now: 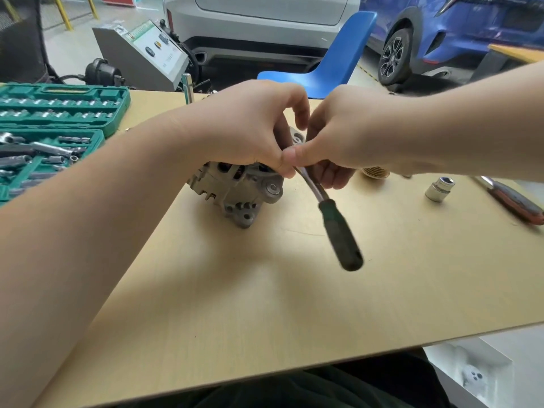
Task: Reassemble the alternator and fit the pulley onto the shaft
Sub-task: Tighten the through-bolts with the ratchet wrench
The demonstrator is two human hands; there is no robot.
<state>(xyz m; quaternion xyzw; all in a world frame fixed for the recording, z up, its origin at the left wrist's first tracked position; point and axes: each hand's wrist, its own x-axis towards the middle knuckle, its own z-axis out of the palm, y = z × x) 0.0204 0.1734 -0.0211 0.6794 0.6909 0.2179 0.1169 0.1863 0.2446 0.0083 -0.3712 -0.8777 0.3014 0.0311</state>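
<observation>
A grey cast alternator (pixel 235 189) stands on the wooden table (pixel 265 290), mostly hidden by my hands. My left hand (pixel 250 128) sits over its top with curled fingers; what it holds is hidden. My right hand (pixel 338 136) grips the steel shank of a ratchet wrench (pixel 338 225), whose green handle points down toward me, blurred. The wrench head is hidden between the two hands. A ribbed brass-coloured pulley (pixel 375 173) lies on the table behind my right hand, partly covered.
A green socket-set case (pixel 53 125) lies open at the left. A loose chrome socket (pixel 440 188) and a red-handled tool (pixel 515 201) lie at the right. A blue chair (pixel 338 54), a grey machine (pixel 144 54) and parked cars stand beyond the table.
</observation>
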